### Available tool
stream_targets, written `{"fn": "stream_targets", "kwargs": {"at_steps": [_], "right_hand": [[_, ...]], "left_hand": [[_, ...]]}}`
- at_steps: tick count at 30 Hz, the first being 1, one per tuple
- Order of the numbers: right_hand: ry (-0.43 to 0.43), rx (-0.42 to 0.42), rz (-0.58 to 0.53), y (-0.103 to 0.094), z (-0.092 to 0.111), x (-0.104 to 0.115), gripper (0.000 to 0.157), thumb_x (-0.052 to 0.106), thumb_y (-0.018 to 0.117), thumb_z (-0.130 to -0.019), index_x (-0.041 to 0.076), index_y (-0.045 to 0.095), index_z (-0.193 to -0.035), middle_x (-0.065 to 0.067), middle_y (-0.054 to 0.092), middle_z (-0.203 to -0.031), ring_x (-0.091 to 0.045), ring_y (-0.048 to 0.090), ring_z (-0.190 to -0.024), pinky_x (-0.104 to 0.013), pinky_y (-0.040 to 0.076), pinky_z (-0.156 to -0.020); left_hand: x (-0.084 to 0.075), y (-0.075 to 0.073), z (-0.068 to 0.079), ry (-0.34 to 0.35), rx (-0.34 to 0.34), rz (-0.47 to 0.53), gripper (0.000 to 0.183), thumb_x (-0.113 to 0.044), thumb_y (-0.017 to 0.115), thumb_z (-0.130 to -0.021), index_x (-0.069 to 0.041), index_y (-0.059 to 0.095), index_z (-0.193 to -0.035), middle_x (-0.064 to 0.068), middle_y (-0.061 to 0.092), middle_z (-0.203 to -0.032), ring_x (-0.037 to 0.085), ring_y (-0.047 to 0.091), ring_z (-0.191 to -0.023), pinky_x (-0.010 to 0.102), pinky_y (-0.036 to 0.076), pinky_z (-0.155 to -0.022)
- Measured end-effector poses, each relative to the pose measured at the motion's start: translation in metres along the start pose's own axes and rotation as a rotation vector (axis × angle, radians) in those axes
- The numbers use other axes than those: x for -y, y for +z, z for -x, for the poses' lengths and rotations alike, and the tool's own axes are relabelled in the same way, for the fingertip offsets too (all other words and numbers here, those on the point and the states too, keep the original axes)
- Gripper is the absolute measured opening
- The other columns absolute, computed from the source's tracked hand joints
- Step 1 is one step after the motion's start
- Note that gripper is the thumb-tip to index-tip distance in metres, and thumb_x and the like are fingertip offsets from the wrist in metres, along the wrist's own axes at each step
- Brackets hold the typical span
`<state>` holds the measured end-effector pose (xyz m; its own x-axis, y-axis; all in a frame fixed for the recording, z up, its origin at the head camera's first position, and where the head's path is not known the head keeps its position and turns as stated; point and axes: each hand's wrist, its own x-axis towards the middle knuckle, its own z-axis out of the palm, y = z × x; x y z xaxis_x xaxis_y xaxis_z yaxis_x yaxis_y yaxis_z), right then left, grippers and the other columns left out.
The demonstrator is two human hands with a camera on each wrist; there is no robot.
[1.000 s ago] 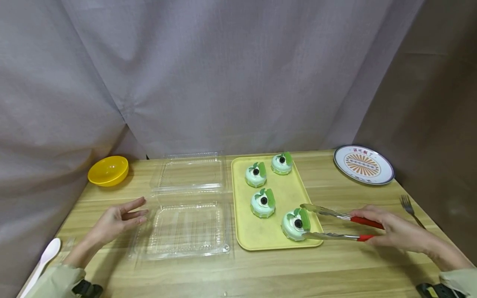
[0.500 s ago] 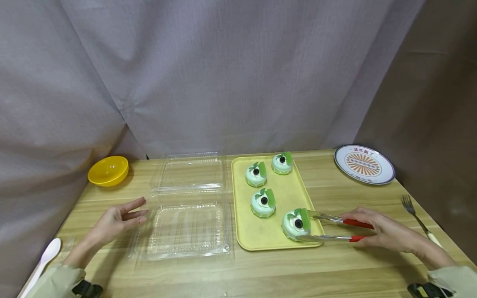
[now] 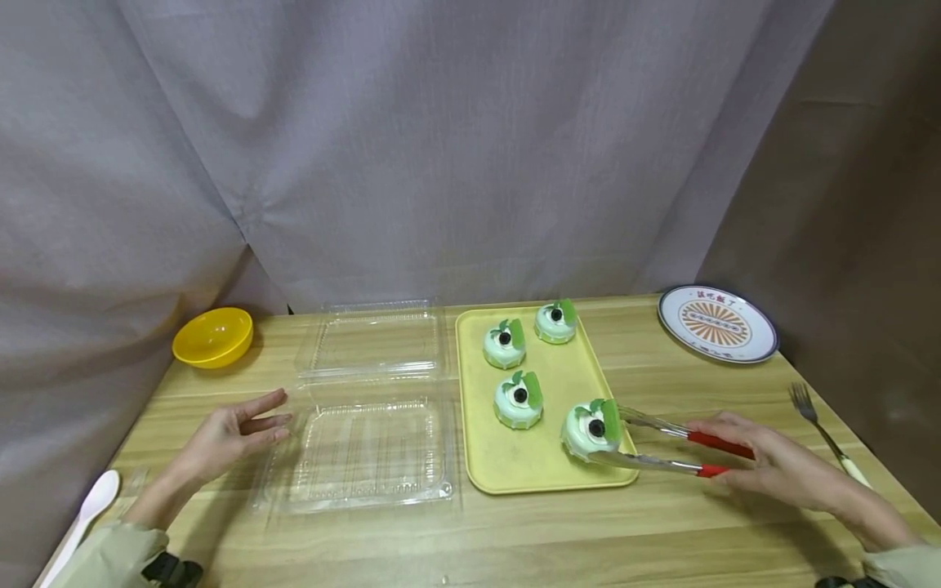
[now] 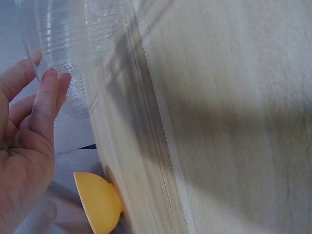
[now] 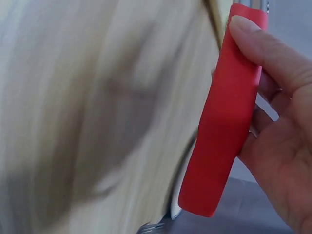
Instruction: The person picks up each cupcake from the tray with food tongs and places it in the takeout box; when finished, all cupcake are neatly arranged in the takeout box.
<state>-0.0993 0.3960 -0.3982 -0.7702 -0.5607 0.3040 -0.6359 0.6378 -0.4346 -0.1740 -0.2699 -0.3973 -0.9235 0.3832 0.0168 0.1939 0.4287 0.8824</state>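
Red characters along the far rim of the white plate (image 3: 716, 325) at far right look like 該吃飯了; the dark ones on its near rim are too small to read. The right hand (image 3: 782, 469) holds the red-handled tongs (image 3: 665, 464) between thumb and fingers, their 2 metal arms apart, around the near-right green cake (image 3: 584, 433) of the yellow tray (image 3: 500, 469). Whether that cake has left the tray cannot be told. 3 other green cakes (image 3: 518, 404) sit farther left and far on it.

The left hand (image 3: 228, 437), fingers loosely extended and holding nothing, is at the left edge of the clear container (image 3: 367, 457); contact cannot be told. Its clear lid (image 3: 378, 343) lies on the far side.

A yellow bowl (image 3: 213, 336) stands far left, a white spoon (image 3: 91, 506) near left, a fork (image 3: 816, 416) at right, its handle end hidden behind the right arm. Something transparent beside the spoon is hard to make out. A grey curtain (image 3: 470, 163) closes off the far side.
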Motion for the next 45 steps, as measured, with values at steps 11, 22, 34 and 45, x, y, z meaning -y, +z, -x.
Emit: {"fn": "stream_targets", "kwargs": {"at_steps": [11, 22, 34, 45], "right_hand": [[0.087, -0.045, -0.019, 0.009, -0.070, 0.066, 0.064, 0.006, 0.083, -0.074, 0.014, 0.059, -0.133, 0.016, 0.056, -0.111, 0.007, 0.050, -0.092, -0.014, 0.042, -0.067], [0.103, 0.108, -0.172, 0.095, -0.179, 0.152, 0.058, 0.010, 0.081, -0.077, 0.007, 0.061, -0.131, -0.002, 0.061, -0.105, -0.008, 0.051, -0.085, -0.020, 0.046, -0.071], [0.084, 0.154, 0.000, 0.128, -0.220, 0.185, 0.056, 0.006, 0.080, -0.076, 0.002, 0.062, -0.129, -0.005, 0.060, -0.102, -0.012, 0.049, -0.083, -0.024, 0.044, -0.068], [0.071, 0.201, 0.045, 0.135, -0.231, 0.199, 0.056, 0.009, 0.080, -0.075, 0.005, 0.063, -0.129, -0.004, 0.061, -0.105, -0.015, 0.053, -0.088, -0.026, 0.049, -0.068]], "left_hand": [[0.002, 0.003, -0.005, -0.004, -0.015, 0.002, 0.062, -0.003, 0.064, -0.092, 0.020, 0.033, -0.140, 0.039, 0.038, -0.143, 0.001, 0.063, -0.110, 0.014, 0.055, -0.085], [-0.001, 0.001, -0.005, -0.031, -0.042, -0.027, 0.060, -0.002, 0.064, -0.092, 0.018, 0.035, -0.141, 0.037, 0.043, -0.141, 0.043, 0.059, -0.117, 0.018, 0.056, -0.086], [-0.003, 0.001, -0.002, -0.040, -0.059, -0.061, 0.060, 0.000, 0.063, -0.090, 0.018, 0.034, -0.140, 0.038, 0.045, -0.139, 0.048, 0.059, -0.116, 0.020, 0.057, -0.086], [-0.006, 0.005, -0.002, -0.066, -0.086, -0.085, 0.060, -0.003, 0.067, -0.089, 0.017, 0.038, -0.138, 0.035, 0.051, -0.135, 0.039, 0.065, -0.109, 0.014, 0.056, -0.081]]}}
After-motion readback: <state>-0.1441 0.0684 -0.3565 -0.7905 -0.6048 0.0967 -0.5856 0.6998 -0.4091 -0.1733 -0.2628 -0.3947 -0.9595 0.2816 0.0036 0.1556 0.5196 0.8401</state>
